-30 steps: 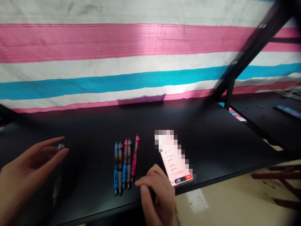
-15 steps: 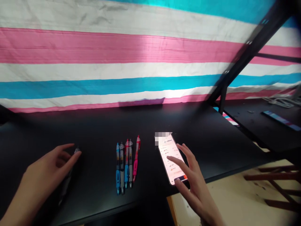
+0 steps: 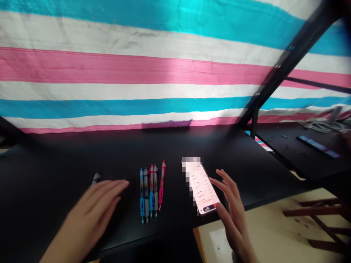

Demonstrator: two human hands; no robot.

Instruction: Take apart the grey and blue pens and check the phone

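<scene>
- My left hand (image 3: 94, 208) lies flat, palm down, on the black table (image 3: 55, 164), fingers stretched and slightly spread, gripping nothing
- Just beyond its knuckles a dark pen with a silvery tip (image 3: 95, 178) pokes out; most of its barrel is hidden under the hand, so I cannot tell whether the skin touches it
- A row of pens (image 3: 150, 191) lies side by side just to the right of my left fingertips: blue, grey and red-pink barrels, roughly parallel, tips toward me, close together or touching
- My right hand (image 3: 233, 215) hovers open at the near right edge of a lit phone (image 3: 203, 188), fingers loosely fanned, thumb near the screen's bottom corner, holding nothing
- The phone lies flat near the table's front edge, well clear of the pens
- I judge the pens light, stiff and smooth, so they would roll easily; a pinch at the rubbery grip section near the tip would hold best
- The phone looks thin, slick and breakable; its long side edges are the place to take it
</scene>
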